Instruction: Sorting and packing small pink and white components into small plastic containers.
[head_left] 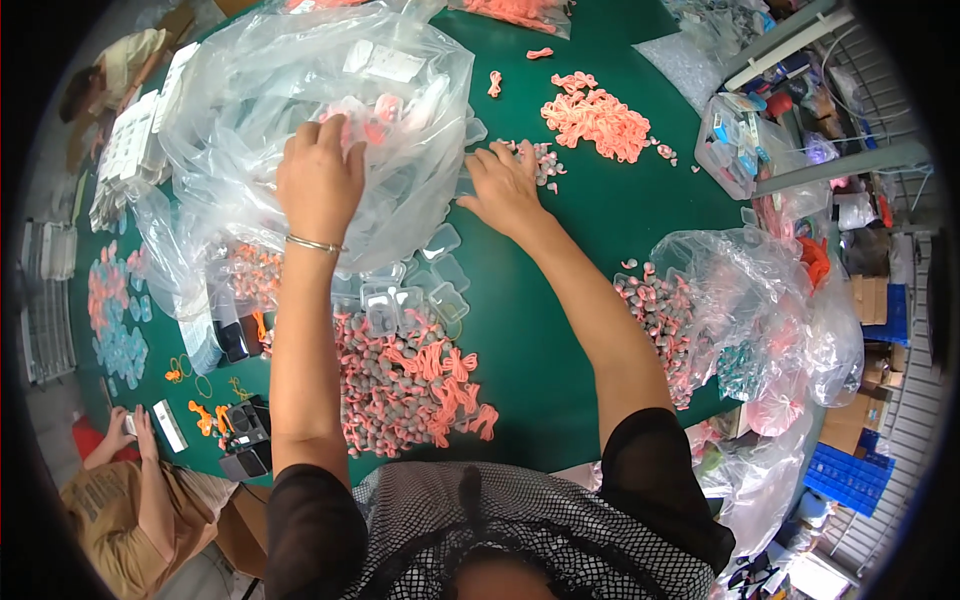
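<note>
The left hand [320, 175] lies spread flat on the clear plastic bag [300, 110]; the right hand [505, 185], fingers spread, presses the desk [560, 330] just right of it.

The person wears a black-and-white checked top with sheer black short sleeves; a thin silver bangle [313, 243] circles the left wrist.

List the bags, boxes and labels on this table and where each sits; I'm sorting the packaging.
Large clear plastic bag: far left, crumpled, under the left hand.
Small clear boxes: centre, square, see-through.
Clear tub: far right, holding small items.
Second clear bag: right edge, crumpled.
White label: rectangular, on the large bag.
</note>
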